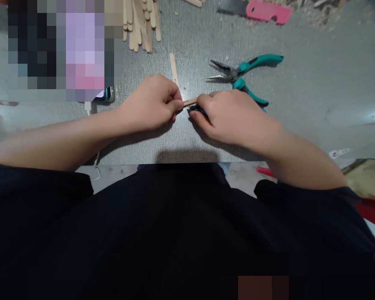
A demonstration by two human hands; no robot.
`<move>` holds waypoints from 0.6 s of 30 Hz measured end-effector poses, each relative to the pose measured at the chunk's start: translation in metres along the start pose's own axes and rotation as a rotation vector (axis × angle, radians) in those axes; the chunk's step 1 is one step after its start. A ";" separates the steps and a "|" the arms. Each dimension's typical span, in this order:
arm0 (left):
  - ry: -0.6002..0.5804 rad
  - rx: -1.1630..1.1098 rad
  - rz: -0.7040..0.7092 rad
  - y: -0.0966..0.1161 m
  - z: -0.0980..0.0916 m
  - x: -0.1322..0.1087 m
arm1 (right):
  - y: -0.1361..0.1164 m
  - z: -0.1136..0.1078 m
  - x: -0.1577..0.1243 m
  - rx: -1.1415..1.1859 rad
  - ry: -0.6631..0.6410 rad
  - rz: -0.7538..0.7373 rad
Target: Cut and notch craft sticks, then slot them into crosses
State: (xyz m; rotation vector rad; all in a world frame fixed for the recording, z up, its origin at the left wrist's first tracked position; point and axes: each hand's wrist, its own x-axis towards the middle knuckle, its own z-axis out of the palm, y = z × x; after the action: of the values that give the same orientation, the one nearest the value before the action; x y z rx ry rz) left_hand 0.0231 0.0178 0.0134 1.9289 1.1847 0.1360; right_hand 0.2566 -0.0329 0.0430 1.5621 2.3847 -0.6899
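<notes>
A wooden craft stick (190, 101) lies between my two hands, just above the grey table. My left hand (158, 102) pinches its left end between thumb and fingertips. At the stick's other end, the fingers of my right hand (228, 112) are closed around a dark-tipped tool (193, 108) with blue on its handle; the palm hides most of it, and I cannot tell its exact kind. A second craft stick (173, 66) lies just beyond my left fingertips. Long-nose pliers (236, 75) with teal handles rest with jaws apart beyond my right hand.
Several craft sticks (140, 23) are heaped at the back. A pink-handled cutter (267, 11) lies at the far right, near wood scraps (323, 12). A phone (108, 95) with a white cable (88, 107) sits left of my left hand. The table's front edge (125, 163) runs close to my body.
</notes>
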 end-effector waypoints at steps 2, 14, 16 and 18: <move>-0.013 -0.004 -0.010 0.001 0.000 -0.001 | 0.000 0.001 -0.001 0.007 0.003 -0.006; -0.010 -0.159 -0.016 -0.005 0.005 -0.005 | 0.013 -0.005 -0.005 0.879 0.146 -0.014; 0.002 -0.191 -0.003 -0.008 0.007 -0.006 | 0.014 -0.002 -0.002 0.992 0.087 0.072; 0.022 -0.241 0.014 -0.011 0.009 -0.008 | 0.016 0.001 0.002 1.021 0.098 0.098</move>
State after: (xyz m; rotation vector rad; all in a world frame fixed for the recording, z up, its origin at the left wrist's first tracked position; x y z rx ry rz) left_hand 0.0157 0.0087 0.0026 1.7285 1.1154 0.2949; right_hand 0.2698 -0.0267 0.0370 2.0198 2.0522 -2.0491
